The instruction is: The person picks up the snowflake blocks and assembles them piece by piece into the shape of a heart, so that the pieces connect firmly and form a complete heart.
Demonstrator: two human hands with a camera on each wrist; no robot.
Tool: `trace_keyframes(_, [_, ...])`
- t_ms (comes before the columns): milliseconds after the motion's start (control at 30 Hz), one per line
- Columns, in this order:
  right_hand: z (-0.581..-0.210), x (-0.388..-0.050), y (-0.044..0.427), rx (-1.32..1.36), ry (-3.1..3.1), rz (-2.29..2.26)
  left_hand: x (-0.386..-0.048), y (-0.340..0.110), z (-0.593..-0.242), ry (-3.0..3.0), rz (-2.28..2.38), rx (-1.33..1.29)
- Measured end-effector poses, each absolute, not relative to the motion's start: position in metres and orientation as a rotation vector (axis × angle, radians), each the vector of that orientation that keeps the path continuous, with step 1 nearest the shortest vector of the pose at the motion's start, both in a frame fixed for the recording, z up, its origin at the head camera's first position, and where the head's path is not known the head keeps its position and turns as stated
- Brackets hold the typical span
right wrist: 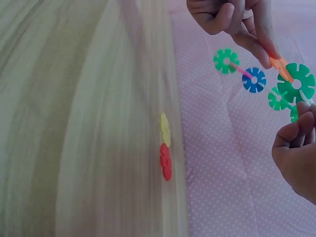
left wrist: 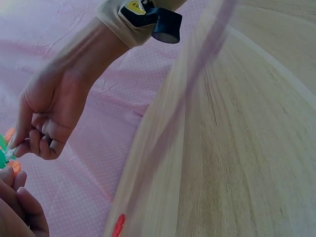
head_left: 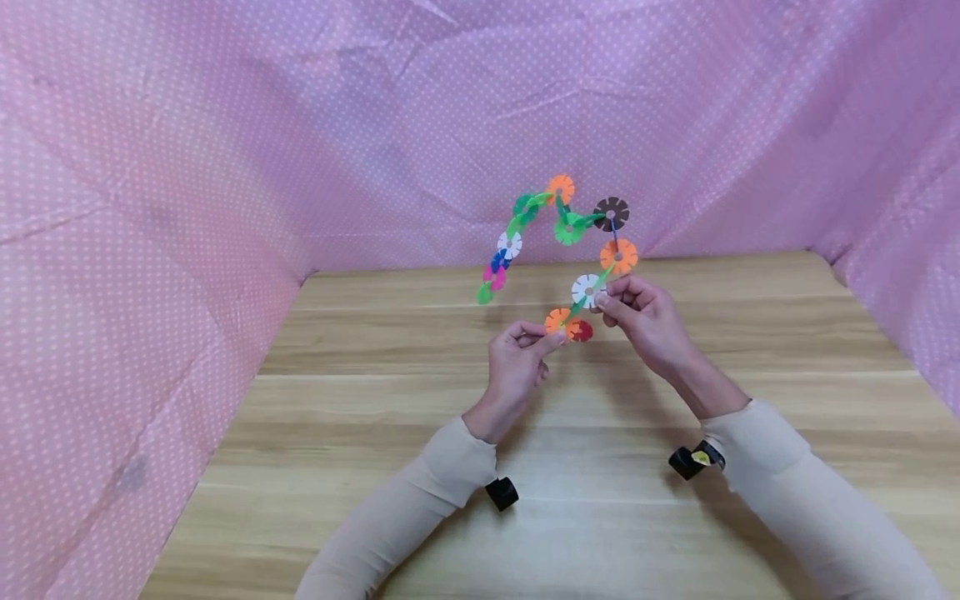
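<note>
A chain of slotted plastic snowflake discs hangs in the air above the table, joined edge to edge in a zigzag. My left hand [head_left: 513, 367] pinches the orange disc [head_left: 559, 323] at the near end between thumb and finger. On the right, my right hand [head_left: 648, 321] pinches the white disc [head_left: 587, 291]. Between these two sits a dark green disc [right wrist: 296, 84]. From the white disc the chain runs up through another orange disc [head_left: 618, 257] and a brown disc [head_left: 612, 214]. Its far end is a light green disc [head_left: 485, 293], hanging free at the left.
On the wooden table [head_left: 360, 417], a red disc [right wrist: 166, 162] and a yellow disc [right wrist: 165, 129] lie near an edge. Pink dotted cloth [head_left: 450, 108] surrounds the table at the back and sides. A black device [head_left: 686, 461] is strapped at the right wrist.
</note>
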State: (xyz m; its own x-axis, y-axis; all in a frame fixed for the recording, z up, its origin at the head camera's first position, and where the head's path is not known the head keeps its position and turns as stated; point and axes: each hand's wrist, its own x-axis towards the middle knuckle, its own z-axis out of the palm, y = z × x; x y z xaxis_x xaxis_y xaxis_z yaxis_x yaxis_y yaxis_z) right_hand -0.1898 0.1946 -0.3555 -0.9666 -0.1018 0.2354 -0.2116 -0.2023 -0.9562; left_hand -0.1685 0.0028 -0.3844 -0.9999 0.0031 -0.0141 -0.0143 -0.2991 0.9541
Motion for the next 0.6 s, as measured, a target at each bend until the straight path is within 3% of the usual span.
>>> trace_keyframes(600, [-0.356, -0.187, 0.222, 0.39, -1.63, 2.544, -0.174, -0.029, -0.381, 1.874, 2.308, 0.19])
